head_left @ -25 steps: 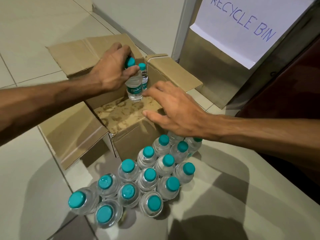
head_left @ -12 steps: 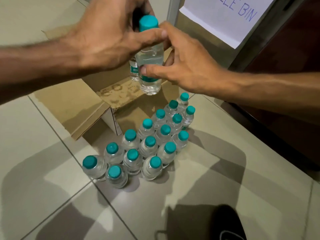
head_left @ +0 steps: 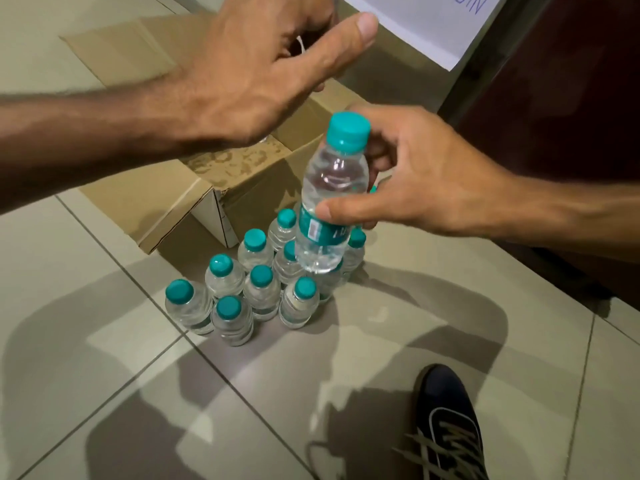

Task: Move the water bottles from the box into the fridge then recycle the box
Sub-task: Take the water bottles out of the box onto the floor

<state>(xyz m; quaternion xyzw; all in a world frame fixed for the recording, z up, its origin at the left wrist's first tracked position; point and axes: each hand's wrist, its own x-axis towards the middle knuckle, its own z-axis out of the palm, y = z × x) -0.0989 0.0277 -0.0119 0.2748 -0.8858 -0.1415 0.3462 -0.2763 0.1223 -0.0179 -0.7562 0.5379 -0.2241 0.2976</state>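
Shoe: a dark lace-up shoe with pale laces (head_left: 446,427) is at the bottom right, its heel end cut off by the frame edge.
Floor: pale glossy floor tiles (head_left: 104,375) carry dark grout lines and heavy shadows.
Standing bottles: a cluster of small clear plastic water bottles with teal caps (head_left: 261,289) stands upright on the tiles, packed close together just in front of the box. The far ones are partly hidden behind the held bottle, so the count is unclear.
Held bottle: a clear plastic water bottle with a teal cap and teal label band (head_left: 332,192) is in the air above the far end of the cluster, tilted slightly.
Label: white lettering on the teal band is too blurred to read.
Right hand: the right hand (head_left: 426,178) grasps the held bottle, with the thumb across the label and the fingers curled behind it.
Box: the brown cardboard box with open flaps (head_left: 166,209) sits on the floor. Its stained bottom shows, but most of the inside is covered by the left forearm.
Left hand: the left hand (head_left: 263,74) hovers over the box, thumb spread wide and grasping nothing visible. Its fingertips are hidden.
Sign: a white paper sheet (head_left: 415,26) is cut off at the top. Only part of the blue handwritten "BIN" shows.
Panel: a dark brown surface (head_left: 554,98) fills the right side.
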